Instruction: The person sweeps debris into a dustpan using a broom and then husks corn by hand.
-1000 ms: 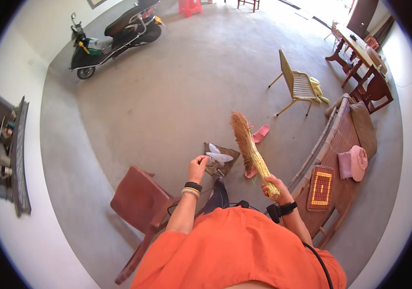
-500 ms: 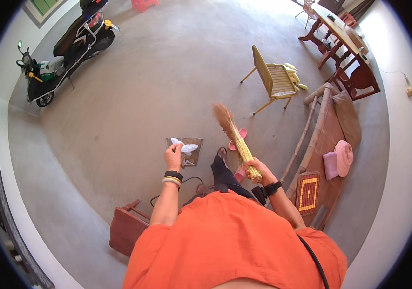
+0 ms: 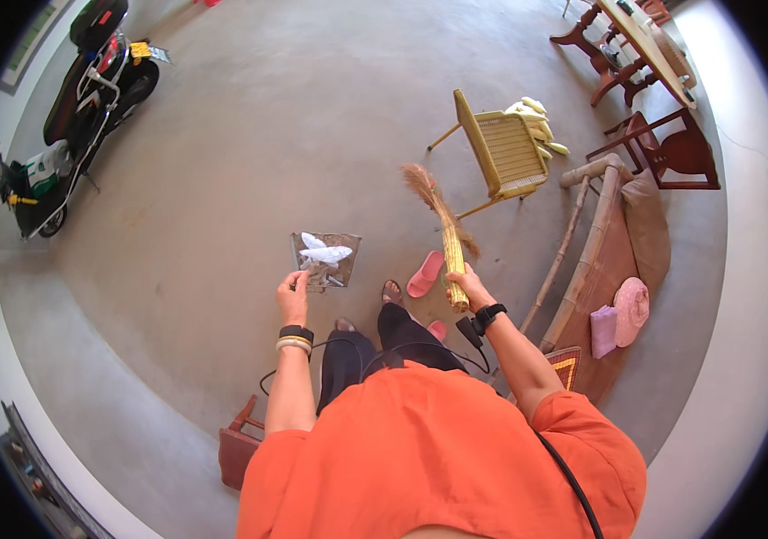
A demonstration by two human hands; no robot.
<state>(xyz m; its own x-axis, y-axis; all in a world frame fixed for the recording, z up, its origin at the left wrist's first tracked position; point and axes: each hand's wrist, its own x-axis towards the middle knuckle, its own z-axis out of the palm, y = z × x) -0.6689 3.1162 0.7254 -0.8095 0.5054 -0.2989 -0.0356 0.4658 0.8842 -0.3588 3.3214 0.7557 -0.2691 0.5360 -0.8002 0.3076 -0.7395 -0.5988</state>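
My left hand [image 3: 293, 293] is closed at the near edge of a dustpan [image 3: 344, 268], seemingly around its handle, which is mostly hidden from above. White crumpled paper or tissue [image 3: 325, 255] lies in the pan with dark debris. In my right hand [image 3: 472, 289] is a straw broom [image 3: 453, 250], gripped by its thick yellow handle. Its brown bristles point away from me, above the floor. A pink slipper [image 3: 425, 274] lies beside the broom, near my sandalled feet.
A yellow chair [image 3: 505, 153] stands ahead right, with pale corn cobs [image 3: 532, 117] beside it. Along the right runs a bamboo-framed bench [image 3: 601, 242] with cushions. A scooter [image 3: 87, 117] is parked far left. A small red-brown stool [image 3: 238, 449] stands near my left side.
The view has shifted, with the scooter now further left. My left hand and the dustpan sit further left in view. The broom has swung to a more upright angle in the picture.
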